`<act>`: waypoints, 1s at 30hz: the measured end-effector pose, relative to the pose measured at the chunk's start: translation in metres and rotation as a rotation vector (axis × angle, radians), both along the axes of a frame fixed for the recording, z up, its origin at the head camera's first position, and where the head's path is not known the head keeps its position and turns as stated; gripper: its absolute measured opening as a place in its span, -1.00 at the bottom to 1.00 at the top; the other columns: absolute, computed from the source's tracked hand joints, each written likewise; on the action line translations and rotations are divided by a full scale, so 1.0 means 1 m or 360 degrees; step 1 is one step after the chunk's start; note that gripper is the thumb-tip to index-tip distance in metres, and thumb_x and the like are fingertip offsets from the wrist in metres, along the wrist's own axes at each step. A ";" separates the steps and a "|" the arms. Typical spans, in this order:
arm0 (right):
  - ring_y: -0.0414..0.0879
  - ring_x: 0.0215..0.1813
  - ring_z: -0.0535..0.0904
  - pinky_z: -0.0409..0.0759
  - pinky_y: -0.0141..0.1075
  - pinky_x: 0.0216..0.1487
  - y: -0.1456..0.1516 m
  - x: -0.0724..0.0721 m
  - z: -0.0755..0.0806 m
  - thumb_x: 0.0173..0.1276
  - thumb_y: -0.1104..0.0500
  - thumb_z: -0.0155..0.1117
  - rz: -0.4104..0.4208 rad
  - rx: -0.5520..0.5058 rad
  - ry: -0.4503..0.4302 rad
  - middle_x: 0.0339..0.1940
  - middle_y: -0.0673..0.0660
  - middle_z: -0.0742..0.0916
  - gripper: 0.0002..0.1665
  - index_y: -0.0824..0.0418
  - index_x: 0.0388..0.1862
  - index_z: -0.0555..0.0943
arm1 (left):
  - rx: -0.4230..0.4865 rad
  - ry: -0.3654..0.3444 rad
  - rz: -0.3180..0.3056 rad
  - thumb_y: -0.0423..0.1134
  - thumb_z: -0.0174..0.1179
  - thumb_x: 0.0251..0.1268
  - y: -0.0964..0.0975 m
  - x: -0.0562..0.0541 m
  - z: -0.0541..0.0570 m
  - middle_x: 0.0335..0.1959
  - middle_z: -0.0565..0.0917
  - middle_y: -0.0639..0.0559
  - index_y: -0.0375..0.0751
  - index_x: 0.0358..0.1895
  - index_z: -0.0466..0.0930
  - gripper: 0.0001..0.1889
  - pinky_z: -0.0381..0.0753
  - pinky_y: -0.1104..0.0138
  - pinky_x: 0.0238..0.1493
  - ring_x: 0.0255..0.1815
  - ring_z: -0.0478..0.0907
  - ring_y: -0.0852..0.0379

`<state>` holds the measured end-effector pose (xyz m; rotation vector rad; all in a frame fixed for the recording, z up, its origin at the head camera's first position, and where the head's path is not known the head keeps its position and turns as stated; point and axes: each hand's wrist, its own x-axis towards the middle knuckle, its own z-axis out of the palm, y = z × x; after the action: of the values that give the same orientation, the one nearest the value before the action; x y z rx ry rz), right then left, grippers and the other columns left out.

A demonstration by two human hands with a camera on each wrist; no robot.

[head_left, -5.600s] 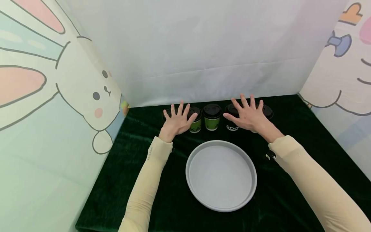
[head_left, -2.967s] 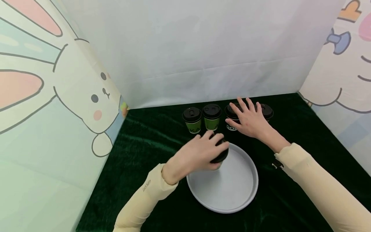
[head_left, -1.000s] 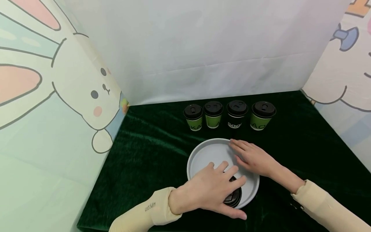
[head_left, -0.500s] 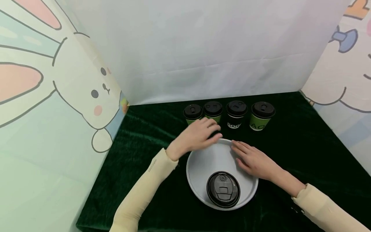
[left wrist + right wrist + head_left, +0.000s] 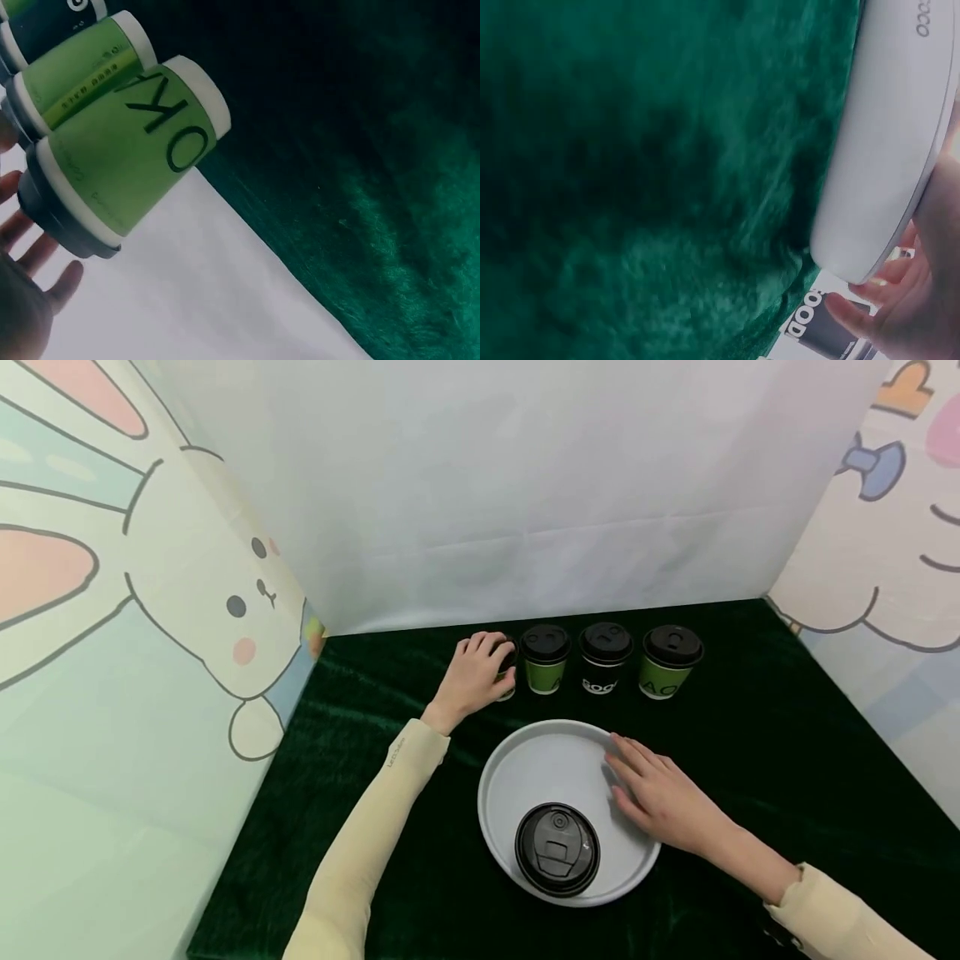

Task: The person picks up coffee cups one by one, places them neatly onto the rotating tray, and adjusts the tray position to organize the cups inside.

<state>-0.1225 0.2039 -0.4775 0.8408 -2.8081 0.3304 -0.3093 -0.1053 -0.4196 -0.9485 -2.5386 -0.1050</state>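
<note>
Green paper cup (image 5: 127, 150), black plastic lid (image 5: 64, 214), stood leftmost; judged light, crushable, best gripped below lid. Left hand (image 5: 471, 678): fingers spread around lid. Right hand (image 5: 667, 802): fingers loosely extended, round grey tray (image 5: 517, 777) rim.

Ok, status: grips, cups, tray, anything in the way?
Left grip at leftmost green cup, hold unclear. Right grip open, at tray, right side. Lidded cup in tray, near side. Neighbouring green cup close alongside.

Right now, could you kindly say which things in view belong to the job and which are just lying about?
Likely in the job: round grey tray; black-lidded cup on it; green cup by the left grip; black cup; green cups flanking it.

Just surroundings: green velvet cloth; rabbit-print backdrop; white backdrop.
</note>
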 end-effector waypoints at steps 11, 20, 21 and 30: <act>0.31 0.49 0.28 0.45 0.22 0.25 -0.001 0.031 0.003 0.46 -0.15 0.22 -0.0134 0.0085 -0.0046 0.55 0.38 0.29 -0.37 0.25 0.30 0.58 | -0.0070 -0.0189 0.0121 0.16 0.08 0.46 0.001 -0.009 0.001 0.48 0.31 -0.12 -0.06 0.41 0.38 -0.41 0.40 -0.07 0.26 0.44 0.24 -0.12; 0.34 0.48 0.29 0.41 0.24 0.28 -0.003 0.063 0.008 0.46 -0.23 0.18 -0.0235 0.0190 -0.0114 0.55 0.40 0.29 -0.33 0.23 0.28 0.59 | -0.0116 -0.0225 0.0175 0.18 0.09 0.45 0.002 -0.010 0.003 0.51 0.26 -0.14 -0.09 0.48 0.28 -0.33 0.40 -0.08 0.26 0.46 0.22 -0.15; 0.33 0.48 0.30 0.41 0.24 0.29 -0.003 0.066 0.008 0.47 -0.24 0.17 -0.0248 0.0186 -0.0123 0.55 0.39 0.29 -0.33 0.22 0.28 0.60 | -0.0123 -0.0230 0.0181 0.18 0.08 0.45 0.001 -0.010 0.003 0.52 0.26 -0.14 -0.08 0.49 0.28 -0.32 0.40 -0.07 0.26 0.47 0.22 -0.15; 0.32 0.43 0.36 0.40 0.25 0.28 -0.009 0.088 0.008 0.45 -0.28 0.18 -0.0339 0.0123 -0.0109 0.51 0.39 0.34 -0.33 0.23 0.20 0.63 | -0.0151 -0.0384 0.0225 0.22 0.05 0.46 0.001 -0.012 0.004 0.58 0.13 -0.13 -0.02 0.55 0.18 -0.27 0.43 -0.11 0.25 0.49 0.17 -0.21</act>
<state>-0.0348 0.1951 -0.4691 0.5462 -2.9560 0.2223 -0.3213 -0.1039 -0.4154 -0.8314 -2.8470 -0.0605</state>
